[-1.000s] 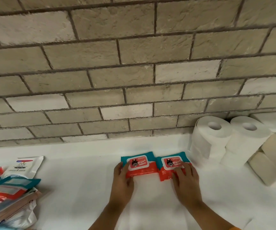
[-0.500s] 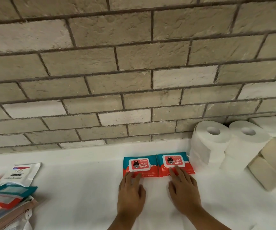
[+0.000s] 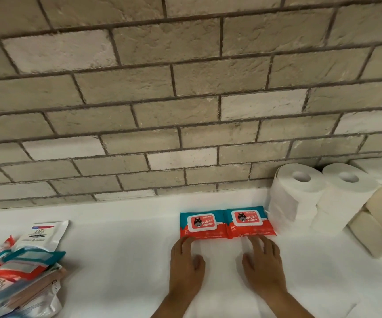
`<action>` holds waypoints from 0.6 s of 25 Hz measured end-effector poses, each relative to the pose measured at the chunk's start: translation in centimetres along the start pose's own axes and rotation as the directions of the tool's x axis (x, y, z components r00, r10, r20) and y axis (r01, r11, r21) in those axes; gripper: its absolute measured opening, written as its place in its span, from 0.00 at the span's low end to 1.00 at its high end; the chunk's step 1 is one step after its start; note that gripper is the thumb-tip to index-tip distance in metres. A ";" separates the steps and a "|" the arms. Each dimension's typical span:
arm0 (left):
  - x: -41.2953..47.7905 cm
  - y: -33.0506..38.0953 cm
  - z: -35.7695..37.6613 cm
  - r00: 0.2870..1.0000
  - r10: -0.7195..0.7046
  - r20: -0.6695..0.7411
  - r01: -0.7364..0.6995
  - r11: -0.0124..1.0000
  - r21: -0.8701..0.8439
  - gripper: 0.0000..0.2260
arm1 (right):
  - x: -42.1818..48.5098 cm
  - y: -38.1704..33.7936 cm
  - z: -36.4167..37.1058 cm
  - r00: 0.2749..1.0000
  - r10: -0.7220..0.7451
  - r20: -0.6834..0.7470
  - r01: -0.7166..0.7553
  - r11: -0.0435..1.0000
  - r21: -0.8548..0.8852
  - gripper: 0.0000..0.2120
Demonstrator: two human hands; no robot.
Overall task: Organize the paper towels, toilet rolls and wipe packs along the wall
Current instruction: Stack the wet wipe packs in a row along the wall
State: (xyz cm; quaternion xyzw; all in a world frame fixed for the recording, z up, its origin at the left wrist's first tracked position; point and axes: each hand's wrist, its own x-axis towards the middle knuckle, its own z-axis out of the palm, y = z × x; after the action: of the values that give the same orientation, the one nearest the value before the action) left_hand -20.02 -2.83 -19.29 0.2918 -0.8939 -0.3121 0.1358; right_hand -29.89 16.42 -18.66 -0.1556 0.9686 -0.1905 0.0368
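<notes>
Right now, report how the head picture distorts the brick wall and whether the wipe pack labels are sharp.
Head view: wide-angle bend bows the brick wall's mortar lines; light soft, even, no glare; "Wipes" reads clearly on the right wipe pack; the pile of packs at left is softer.

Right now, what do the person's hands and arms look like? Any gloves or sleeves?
Both are bare. The left hand and right hand wear no gloves, and I see no rings, watch or bracelets. No sleeves show on the arms down to the picture's bottom edge.
</notes>
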 end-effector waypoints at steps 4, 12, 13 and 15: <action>-1.2 -0.5 -4.2 0.992 -0.114 0.051 0.122 0.973 -0.198 0.12 | -2.1 -4.3 -0.3 0.991 0.131 0.011 -0.131 0.991 0.011 0.23; -3.7 -8.5 -17.5 0.976 -0.110 -0.190 0.017 0.900 -0.435 0.13 | -7.0 -18.7 4.0 0.974 0.014 0.225 -0.037 0.994 0.099 0.19; -4.0 -9.9 -19.3 0.962 -0.105 -0.251 -0.011 0.906 -0.424 0.13 | -7.5 -20.8 4.6 0.973 -0.026 0.228 0.000 0.993 0.116 0.20; -4.4 -12.3 -23.0 0.934 -0.103 -0.342 -0.037 0.925 -0.378 0.11 | -8.2 -24.8 5.5 0.967 -0.123 0.222 0.096 0.987 0.128 0.22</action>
State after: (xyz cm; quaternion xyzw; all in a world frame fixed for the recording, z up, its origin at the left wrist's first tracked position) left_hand -1.32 -18.99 -9.75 0.3270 -0.7722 -0.4229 0.3434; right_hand -14.24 -4.78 -14.24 -0.2274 0.9351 -0.2289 0.1465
